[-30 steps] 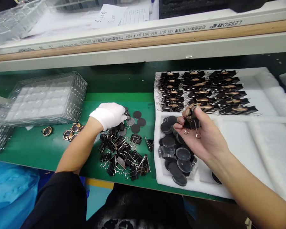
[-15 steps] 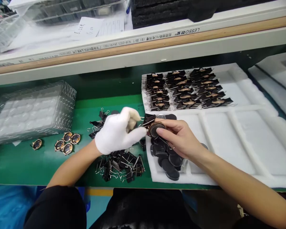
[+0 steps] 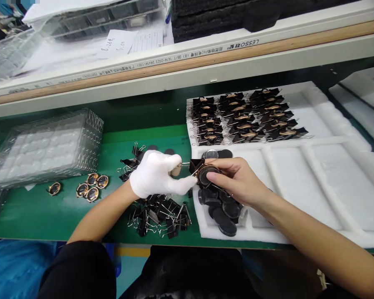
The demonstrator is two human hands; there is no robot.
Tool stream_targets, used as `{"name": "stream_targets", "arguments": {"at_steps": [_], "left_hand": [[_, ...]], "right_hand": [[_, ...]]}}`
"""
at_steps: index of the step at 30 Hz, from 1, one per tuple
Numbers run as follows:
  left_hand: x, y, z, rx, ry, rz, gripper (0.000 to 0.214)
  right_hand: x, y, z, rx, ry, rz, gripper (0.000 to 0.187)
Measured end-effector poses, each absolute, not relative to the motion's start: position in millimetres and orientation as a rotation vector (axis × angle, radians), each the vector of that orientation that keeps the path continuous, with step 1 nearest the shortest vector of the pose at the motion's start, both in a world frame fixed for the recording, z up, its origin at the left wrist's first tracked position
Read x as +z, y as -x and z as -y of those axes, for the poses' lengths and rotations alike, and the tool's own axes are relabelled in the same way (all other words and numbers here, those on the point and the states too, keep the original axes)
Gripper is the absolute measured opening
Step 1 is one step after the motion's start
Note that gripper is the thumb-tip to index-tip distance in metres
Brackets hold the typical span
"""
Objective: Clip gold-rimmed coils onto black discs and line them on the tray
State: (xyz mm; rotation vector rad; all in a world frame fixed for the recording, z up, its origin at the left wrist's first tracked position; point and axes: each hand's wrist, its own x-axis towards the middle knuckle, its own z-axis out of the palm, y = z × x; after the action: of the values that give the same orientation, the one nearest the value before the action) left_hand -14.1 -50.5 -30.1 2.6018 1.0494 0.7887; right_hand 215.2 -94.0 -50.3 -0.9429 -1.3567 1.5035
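Observation:
My right hand (image 3: pixel 237 176) pinches a round gold-rimmed watch case (image 3: pixel 200 176) with a black disc (image 3: pixel 207 174) on its face, the thumb pressing on the disc. My left hand (image 3: pixel 160 172), in a white glove, has its finger and thumb at the wire handles of a black binder clip (image 3: pixel 197 165). That clip sits against the upper left edge of the watch case; how far its jaws reach over the rim is hidden. Below the left hand lies a heap of loose binder clips (image 3: pixel 162 216). Several black discs (image 3: pixel 221 216) are piled beneath the right hand.
A white foam tray (image 3: pixel 327 182) holds rows of clipped watch cases (image 3: pixel 243 116) at its back. Several loose watch cases (image 3: pixel 92 194) lie left on the green bench (image 3: pixel 43 216), before stacked clear plastic trays (image 3: pixel 50 145). A shelf edge (image 3: pixel 162 74) crosses above.
My left finger and thumb have come closer together on the clip's handles, and the clip now stands closer against the watch case. The right hand keeps its hold; the view has shifted slightly.

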Motion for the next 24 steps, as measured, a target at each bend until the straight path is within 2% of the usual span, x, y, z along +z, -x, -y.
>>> {"name": "stream_targets", "arguments": {"at_steps": [5,8,14,24], "left_hand": [[-27,14,51,0.777,-2.510,-1.092,0.047],[-20,13,54,0.744,-2.320,-0.995,0.045],[-16,7,72,0.416,-2.115,-0.893,0.040],[-21,3,77,0.357,-1.991,-0.920,0.046]], "right_hand": [[-39,-231,86,1.527,0.951,1.468,0.024],[-30,-249,77,1.453,0.978,1.550,0.020],[-24,-270,67,1.397,0.978,1.796,0.018],[-25,-268,72,1.180,0.931,1.989,0.014]]}}
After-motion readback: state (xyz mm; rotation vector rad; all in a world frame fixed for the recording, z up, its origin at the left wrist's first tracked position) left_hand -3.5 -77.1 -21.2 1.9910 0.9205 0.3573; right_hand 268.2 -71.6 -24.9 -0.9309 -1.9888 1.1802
